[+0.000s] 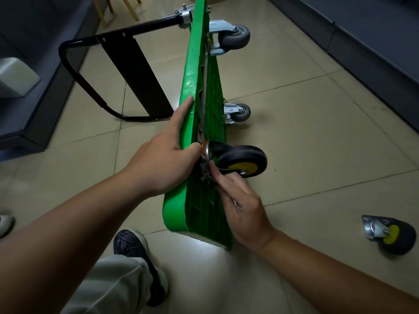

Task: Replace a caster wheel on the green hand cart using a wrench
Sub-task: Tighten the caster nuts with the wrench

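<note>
The green hand cart (197, 64) stands on its long edge on the tiled floor, underside facing right. A black caster with a yellow hub (242, 160) sits against the underside near the cart's near end. My left hand (165, 159) grips the cart's upper edge, index finger stretched along it and thumb by the caster plate. My right hand (240, 200) pinches something small at the caster's mounting plate; what it holds is hidden by the fingers. A second black and yellow caster (390, 234) lies loose on the floor at the right. No wrench shows.
Two grey casters (235, 37) (240, 112) are mounted farther along the underside. The black folding handle (108, 71) lies on the floor to the left. Dark sofas stand at both sides. My shoe (133, 248) and trouser leg are just below the cart.
</note>
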A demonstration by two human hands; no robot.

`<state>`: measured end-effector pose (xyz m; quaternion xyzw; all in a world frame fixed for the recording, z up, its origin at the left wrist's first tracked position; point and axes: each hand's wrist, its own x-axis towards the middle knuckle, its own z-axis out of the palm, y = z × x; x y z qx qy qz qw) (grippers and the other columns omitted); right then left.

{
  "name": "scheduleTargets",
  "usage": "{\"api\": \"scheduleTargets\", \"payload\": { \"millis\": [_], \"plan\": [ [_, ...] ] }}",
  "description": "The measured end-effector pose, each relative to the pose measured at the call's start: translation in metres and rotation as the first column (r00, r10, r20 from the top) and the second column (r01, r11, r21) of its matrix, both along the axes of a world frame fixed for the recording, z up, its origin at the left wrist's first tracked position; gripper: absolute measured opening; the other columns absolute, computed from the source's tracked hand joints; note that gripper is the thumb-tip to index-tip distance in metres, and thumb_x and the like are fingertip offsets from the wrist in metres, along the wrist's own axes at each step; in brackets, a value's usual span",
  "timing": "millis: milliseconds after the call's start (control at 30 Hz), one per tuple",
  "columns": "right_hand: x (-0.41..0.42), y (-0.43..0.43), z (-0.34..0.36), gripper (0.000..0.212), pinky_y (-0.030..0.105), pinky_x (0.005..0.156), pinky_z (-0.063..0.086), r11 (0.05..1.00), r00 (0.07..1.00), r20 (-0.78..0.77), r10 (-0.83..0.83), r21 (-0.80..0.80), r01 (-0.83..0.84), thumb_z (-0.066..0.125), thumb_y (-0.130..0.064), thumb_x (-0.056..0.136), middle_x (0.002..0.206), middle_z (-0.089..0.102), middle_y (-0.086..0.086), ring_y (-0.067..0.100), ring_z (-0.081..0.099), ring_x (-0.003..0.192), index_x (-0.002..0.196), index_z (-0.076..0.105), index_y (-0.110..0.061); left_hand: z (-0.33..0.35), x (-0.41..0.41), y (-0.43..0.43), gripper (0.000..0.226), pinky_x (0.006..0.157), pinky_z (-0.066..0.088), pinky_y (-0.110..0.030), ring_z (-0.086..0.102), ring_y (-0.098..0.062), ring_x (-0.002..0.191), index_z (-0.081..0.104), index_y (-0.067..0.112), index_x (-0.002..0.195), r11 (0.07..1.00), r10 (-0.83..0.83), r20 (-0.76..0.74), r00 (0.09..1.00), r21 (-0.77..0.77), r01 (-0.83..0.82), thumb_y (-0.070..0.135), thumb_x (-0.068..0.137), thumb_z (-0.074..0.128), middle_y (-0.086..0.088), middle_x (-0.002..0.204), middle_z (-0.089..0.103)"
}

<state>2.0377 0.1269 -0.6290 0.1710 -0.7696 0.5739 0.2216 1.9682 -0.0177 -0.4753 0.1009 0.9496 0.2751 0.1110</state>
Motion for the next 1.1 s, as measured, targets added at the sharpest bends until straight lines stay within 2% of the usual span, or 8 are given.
{"api": "scheduleTargets", "payload": {
  "millis": [200,300,433,567,700,833,967,1100],
  "plan": [
    [0.0,0.004,-0.008,0.047,0.022,0.104,0.042,0.996,0.998,-0.049,0.048,0.079,-0.044,0.049,0.007,0.099,0.116,0.062,0.018,0.028,0.062,0.111,0.146,0.045,0.006,0.0,0.0,0.001,0.082,0.08,0.06,-0.051,0.071,-0.027,0.083,-0.002,0.07,0.149,1.0,-0.002,-0.001,1.0,0.001,0.002,0.037,0.099,0.054,-0.008,0.122,0.063],
    [0.001,0.0,-0.006,0.048,0.023,0.096,0.046,0.994,0.997,-0.052,0.059,0.093,-0.054,0.052,0.008,0.098,0.104,0.062,0.016,0.027,0.063,0.097,0.145,0.044,0.008,0.002,0.002,0.002,0.082,0.081,0.058,-0.051,0.07,-0.029,0.083,-0.002,0.071,0.148,1.0,0.017,-0.002,1.0,-0.019,-0.017,0.047,0.088,0.048,-0.009,0.121,0.063],
    [0.014,-0.001,0.003,0.052,0.026,0.076,0.048,0.993,0.999,0.02,0.037,0.115,-0.039,0.053,0.001,0.1,0.089,0.051,0.001,0.013,0.05,0.08,0.151,0.041,-0.002,0.002,0.001,0.002,0.081,0.082,0.058,-0.052,0.068,-0.029,0.084,-0.003,0.072,0.147,0.999,0.032,-0.011,0.999,-0.036,-0.033,0.034,0.101,0.051,-0.01,0.118,0.063],
    [0.04,-0.014,0.033,0.055,0.028,0.104,0.049,0.987,0.938,0.316,0.146,-0.112,-0.116,0.05,-0.02,0.104,0.13,0.065,-0.016,0.006,0.06,0.123,0.156,0.035,-0.032,0.001,0.001,0.004,0.081,0.083,0.058,-0.051,0.068,-0.03,0.086,-0.005,0.069,0.149,0.998,0.035,-0.021,0.999,-0.061,-0.036,0.034,0.101,0.05,-0.01,0.12,0.062],
    [0.04,-0.012,0.079,0.04,0.029,0.058,0.056,0.927,0.781,0.556,0.286,-0.367,-0.079,0.057,-0.024,0.099,0.064,0.064,-0.009,0.008,0.062,0.058,0.134,0.058,-0.043,0.001,0.001,0.004,0.08,0.083,0.058,-0.051,0.068,-0.031,0.087,-0.005,0.069,0.149,0.997,0.034,-0.023,0.999,-0.068,-0.035,0.036,0.102,0.05,-0.012,0.118,0.063],
    [0.033,-0.006,0.106,0.018,0.025,0.048,0.052,0.707,0.637,0.562,0.528,-0.706,0.037,0.061,-0.015,0.1,0.059,0.064,0.002,0.018,0.062,0.046,0.117,0.068,-0.014,0.003,0.0,0.006,0.08,0.085,0.057,-0.051,0.067,-0.031,0.089,-0.005,0.07,0.148,0.998,0.023,-0.012,1.0,-0.064,-0.024,0.042,0.1,0.051,-0.012,0.126,0.061],
    [0.056,-0.01,0.085,0.04,0.022,0.043,0.047,0.813,0.758,0.517,0.397,-0.582,-0.028,0.061,-0.021,0.098,0.062,0.065,-0.001,0.012,0.058,0.045,0.137,0.061,-0.029,0.003,0.002,0.005,0.08,0.086,0.058,-0.051,0.069,-0.028,0.089,-0.002,0.071,0.148,1.0,0.014,0.008,1.0,-0.005,-0.014,0.045,0.095,0.052,-0.008,0.124,0.063],
    [0.054,0.0,0.03,0.046,0.029,0.059,0.05,0.981,0.959,0.281,0.038,-0.191,0.017,0.058,-0.016,0.101,0.076,0.057,-0.004,0.014,0.056,0.065,0.144,0.054,-0.03,0.004,0.003,0.004,0.082,0.083,0.059,-0.051,0.071,-0.027,0.086,-0.002,0.073,0.146,1.0,0.007,0.026,1.0,0.017,-0.008,0.048,0.089,0.051,-0.008,0.121,0.064]
  ]
}}
